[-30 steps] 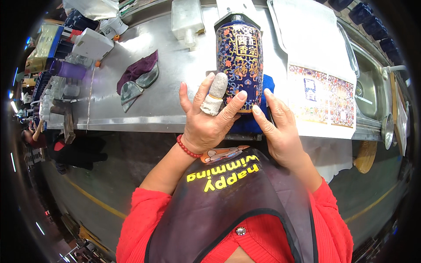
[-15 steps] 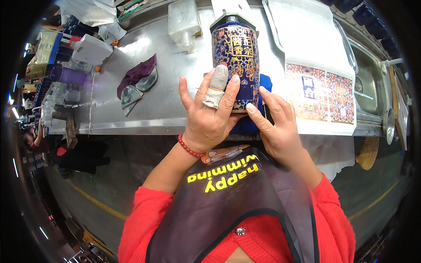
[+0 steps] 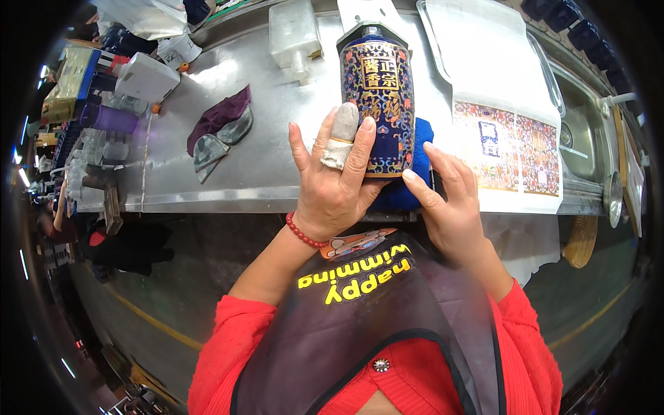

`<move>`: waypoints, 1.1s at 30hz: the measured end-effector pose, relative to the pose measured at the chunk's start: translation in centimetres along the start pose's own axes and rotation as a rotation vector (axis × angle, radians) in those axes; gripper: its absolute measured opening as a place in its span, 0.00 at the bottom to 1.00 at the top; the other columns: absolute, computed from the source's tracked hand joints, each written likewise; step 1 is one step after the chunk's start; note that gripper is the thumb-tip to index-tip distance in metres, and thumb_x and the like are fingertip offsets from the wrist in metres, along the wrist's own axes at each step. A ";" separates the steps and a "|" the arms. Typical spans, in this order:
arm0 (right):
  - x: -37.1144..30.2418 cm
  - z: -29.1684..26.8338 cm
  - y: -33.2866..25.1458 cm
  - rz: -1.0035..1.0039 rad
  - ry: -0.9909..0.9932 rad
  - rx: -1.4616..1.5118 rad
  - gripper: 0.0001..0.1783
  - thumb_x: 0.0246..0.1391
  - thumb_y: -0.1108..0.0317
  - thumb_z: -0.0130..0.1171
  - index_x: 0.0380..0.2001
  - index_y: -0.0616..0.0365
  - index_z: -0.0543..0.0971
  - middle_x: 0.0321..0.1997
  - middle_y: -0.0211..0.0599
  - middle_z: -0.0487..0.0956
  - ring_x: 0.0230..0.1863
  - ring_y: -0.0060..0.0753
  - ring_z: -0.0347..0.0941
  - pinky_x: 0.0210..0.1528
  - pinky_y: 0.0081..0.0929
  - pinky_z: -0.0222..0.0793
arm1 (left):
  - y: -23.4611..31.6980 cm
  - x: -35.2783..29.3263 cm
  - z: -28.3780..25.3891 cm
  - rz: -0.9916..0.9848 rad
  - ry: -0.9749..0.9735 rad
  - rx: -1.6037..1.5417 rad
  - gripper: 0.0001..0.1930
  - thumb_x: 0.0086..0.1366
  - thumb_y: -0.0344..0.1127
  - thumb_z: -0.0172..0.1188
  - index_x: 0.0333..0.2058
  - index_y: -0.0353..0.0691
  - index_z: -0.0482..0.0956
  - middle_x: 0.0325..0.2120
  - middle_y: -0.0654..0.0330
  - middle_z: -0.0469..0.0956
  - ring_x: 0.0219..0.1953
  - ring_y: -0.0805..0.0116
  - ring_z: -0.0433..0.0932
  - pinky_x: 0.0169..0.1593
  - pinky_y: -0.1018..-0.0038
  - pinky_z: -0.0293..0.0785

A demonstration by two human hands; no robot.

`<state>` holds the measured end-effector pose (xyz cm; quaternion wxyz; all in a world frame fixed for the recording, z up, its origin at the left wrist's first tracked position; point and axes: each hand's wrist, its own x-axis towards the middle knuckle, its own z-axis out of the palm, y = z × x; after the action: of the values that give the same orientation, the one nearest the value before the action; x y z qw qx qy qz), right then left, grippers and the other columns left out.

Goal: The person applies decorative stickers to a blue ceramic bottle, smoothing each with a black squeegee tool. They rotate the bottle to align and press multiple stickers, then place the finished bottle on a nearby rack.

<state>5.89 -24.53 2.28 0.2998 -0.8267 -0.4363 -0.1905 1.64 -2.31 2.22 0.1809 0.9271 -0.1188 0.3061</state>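
A dark blue bottle (image 3: 379, 76) with a colourful floral pattern and gold lettering lies with its neck away from me. My left hand (image 3: 335, 176) holds it near the base, index finger along its front and thumb tucked beneath. A grey fabric finger cover sits on one finger, and the little finger sticks out. At the bottle's lower right corner is my right hand (image 3: 453, 200), its fingers stretched and apart; one fingertip is at the edge, and contact is hard to tell. A blue cloth (image 3: 420, 155) lies under the bottle.
Printed floral label sheets (image 3: 508, 149) rest on the right, near a metal sink (image 3: 579, 131). A purple and grey-green cloth (image 3: 220, 131) lies on the metal table (image 3: 270, 131). Behind stands a clear container (image 3: 292, 34); bottles and boxes crowd the far left.
The bottle has shifted slightly right in view, with my left hand on it. My right hand has moved a little right and down, its fingers further off the bottle's front.
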 end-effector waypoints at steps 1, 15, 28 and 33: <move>0.1 0.1 0.0 0.011 -0.022 0.017 0.31 0.44 0.78 0.61 0.56 0.47 0.82 0.66 0.51 0.71 0.58 0.50 0.71 0.56 0.41 0.66 | 0.0 0.0 0.0 -0.002 -0.018 0.009 0.42 0.61 0.47 0.68 0.69 0.34 0.63 0.61 0.45 0.74 0.65 0.44 0.70 0.73 0.39 0.32; -0.3 0.9 -0.5 0.051 -0.042 0.069 0.35 0.43 0.78 0.65 0.60 0.49 0.79 0.67 0.49 0.70 0.59 0.50 0.71 0.58 0.42 0.67 | -0.7 -1.2 0.4 -0.011 -0.030 -0.084 0.28 0.59 0.40 0.69 0.60 0.59 0.79 0.63 0.46 0.71 0.65 0.46 0.69 0.72 0.37 0.33; -1.0 0.7 0.0 0.115 -0.037 0.138 0.34 0.45 0.79 0.67 0.60 0.54 0.78 0.64 0.50 0.72 0.59 0.53 0.71 0.60 0.44 0.67 | -0.3 -0.2 0.2 0.019 -0.017 -0.063 0.34 0.59 0.45 0.69 0.64 0.46 0.74 0.61 0.45 0.73 0.64 0.44 0.70 0.72 0.38 0.36; -0.6 0.9 0.4 0.134 -0.002 0.138 0.34 0.46 0.78 0.67 0.61 0.60 0.76 0.64 0.50 0.72 0.60 0.53 0.71 0.60 0.45 0.67 | -1.3 -0.6 0.0 -0.029 -0.046 -0.226 0.36 0.61 0.45 0.68 0.65 0.38 0.70 0.59 0.48 0.76 0.64 0.42 0.72 0.72 0.39 0.42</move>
<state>5.92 -24.49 1.12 0.3673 -0.8317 -0.3925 -0.1386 1.62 -1.08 1.48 0.2858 0.9092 -0.1434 0.2668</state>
